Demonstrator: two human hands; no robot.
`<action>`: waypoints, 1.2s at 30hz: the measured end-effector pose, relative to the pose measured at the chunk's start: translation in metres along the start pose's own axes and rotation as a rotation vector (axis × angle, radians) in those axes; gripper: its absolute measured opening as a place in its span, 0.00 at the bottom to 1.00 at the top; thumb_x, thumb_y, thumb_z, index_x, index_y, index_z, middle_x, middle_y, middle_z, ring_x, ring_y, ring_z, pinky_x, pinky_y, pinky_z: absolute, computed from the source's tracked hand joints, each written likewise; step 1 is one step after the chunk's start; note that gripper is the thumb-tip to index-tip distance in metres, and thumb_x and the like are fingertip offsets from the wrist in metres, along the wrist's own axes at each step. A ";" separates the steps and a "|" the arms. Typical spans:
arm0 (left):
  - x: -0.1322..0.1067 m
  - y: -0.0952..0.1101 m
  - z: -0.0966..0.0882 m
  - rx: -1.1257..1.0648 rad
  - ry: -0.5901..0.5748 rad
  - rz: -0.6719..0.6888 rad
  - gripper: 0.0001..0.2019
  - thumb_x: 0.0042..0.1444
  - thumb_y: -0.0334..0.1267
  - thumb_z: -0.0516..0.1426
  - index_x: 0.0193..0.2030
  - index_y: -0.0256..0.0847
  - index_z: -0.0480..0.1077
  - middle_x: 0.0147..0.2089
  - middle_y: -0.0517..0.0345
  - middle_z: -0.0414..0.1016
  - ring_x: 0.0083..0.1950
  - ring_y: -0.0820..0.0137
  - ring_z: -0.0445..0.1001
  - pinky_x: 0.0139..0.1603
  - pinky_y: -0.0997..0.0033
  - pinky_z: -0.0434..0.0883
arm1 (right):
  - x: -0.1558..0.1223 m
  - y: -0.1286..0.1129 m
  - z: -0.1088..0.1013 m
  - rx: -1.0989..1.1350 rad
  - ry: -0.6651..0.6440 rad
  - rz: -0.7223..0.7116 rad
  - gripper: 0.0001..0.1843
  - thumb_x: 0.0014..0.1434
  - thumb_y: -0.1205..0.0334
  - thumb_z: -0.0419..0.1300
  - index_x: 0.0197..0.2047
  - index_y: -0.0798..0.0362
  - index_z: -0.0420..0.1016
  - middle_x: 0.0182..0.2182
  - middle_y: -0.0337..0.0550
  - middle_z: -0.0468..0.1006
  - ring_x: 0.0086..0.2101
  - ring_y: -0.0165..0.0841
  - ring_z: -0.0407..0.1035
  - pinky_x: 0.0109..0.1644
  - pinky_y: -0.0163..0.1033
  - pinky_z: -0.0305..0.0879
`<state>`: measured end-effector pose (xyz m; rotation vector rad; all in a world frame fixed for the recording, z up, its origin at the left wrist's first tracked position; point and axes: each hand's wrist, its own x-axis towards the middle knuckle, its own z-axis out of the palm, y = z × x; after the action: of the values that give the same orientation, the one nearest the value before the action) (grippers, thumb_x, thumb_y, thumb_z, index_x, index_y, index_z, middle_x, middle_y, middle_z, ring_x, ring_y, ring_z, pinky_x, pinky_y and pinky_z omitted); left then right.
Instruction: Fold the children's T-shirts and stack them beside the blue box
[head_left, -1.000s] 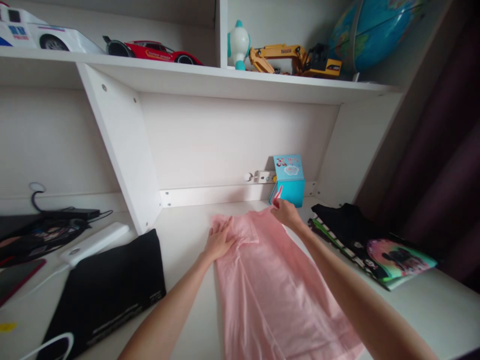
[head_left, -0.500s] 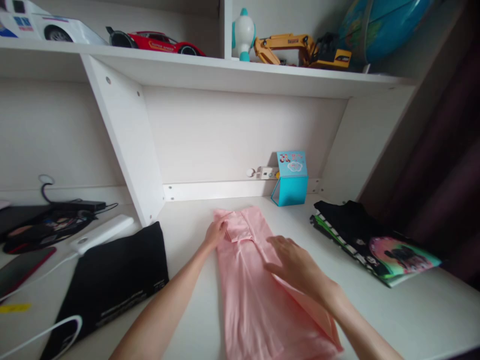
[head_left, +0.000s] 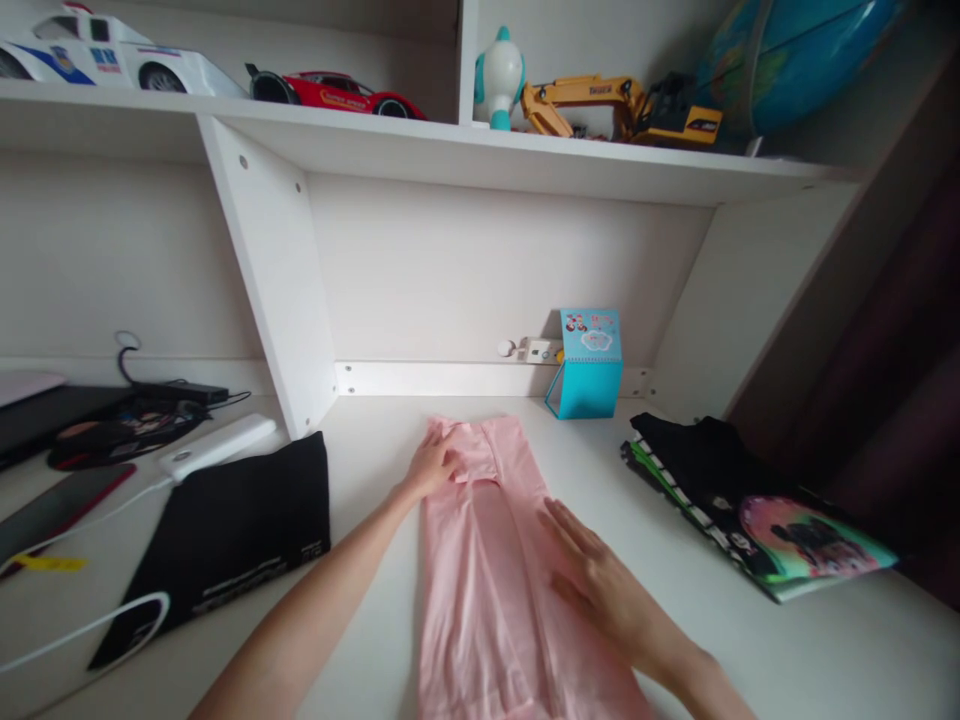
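Observation:
A pink garment (head_left: 487, 560) lies folded into a narrow strip on the white desk (head_left: 660, 570), running from the middle toward me. My left hand (head_left: 431, 468) rests flat on its far left corner, fingers stretched out. Spread open, my right hand (head_left: 600, 585) presses down on the garment's right edge nearer to me. Neither hand holds anything.
A folded black cloth (head_left: 225, 545) lies left of the garment. A stack of folded dark clothes (head_left: 742, 505) sits at the right. A blue box (head_left: 589, 365) stands at the back. A power bank (head_left: 217, 447), cables and a phone are far left. Toy cars, an excavator and a globe fill the shelf above.
My right hand let go of the far right edge after folding it over, then came back toward me and flattened on the garment. The garment is narrower now. My left hand stayed put.

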<state>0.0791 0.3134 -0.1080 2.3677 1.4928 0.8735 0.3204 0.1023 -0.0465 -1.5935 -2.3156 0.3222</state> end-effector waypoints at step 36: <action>0.004 0.008 0.002 0.392 -0.138 -0.265 0.45 0.51 0.65 0.42 0.64 0.27 0.47 0.66 0.36 0.44 0.66 0.48 0.42 0.62 0.52 0.45 | -0.020 0.090 0.060 -0.257 0.079 -0.136 0.32 0.60 0.49 0.45 0.64 0.39 0.36 0.61 0.40 0.48 0.58 0.43 0.50 0.54 0.51 0.61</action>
<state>0.0874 0.3135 -0.1050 2.3371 2.0081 0.3736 0.3817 0.1149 -0.1369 -1.5167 -2.4668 -0.0724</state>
